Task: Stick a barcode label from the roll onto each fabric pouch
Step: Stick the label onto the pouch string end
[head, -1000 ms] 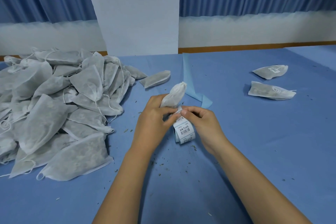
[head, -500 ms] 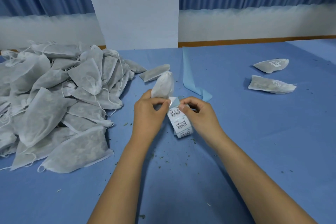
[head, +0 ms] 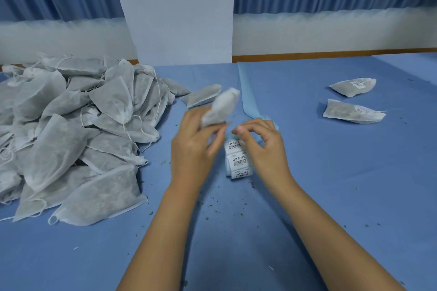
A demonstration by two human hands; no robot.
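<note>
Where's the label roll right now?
Head view, centre: the label roll is held by the right hand, just below the pouch gripped by the left hand.

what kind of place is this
Probably a small packing or labelling bench: a heap of fabric pouches on a blue-covered table, a barcode label roll, and two labelled pouches set aside.

One label roll [head: 238, 160], two labelled pouches [head: 352, 86], pile [head: 71, 137] uncountable.

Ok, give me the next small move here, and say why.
Probably peel the top label off the roll with the right hand, which pinches at its top: the pouch that the left hand holds beside it shows no label yet.
</note>
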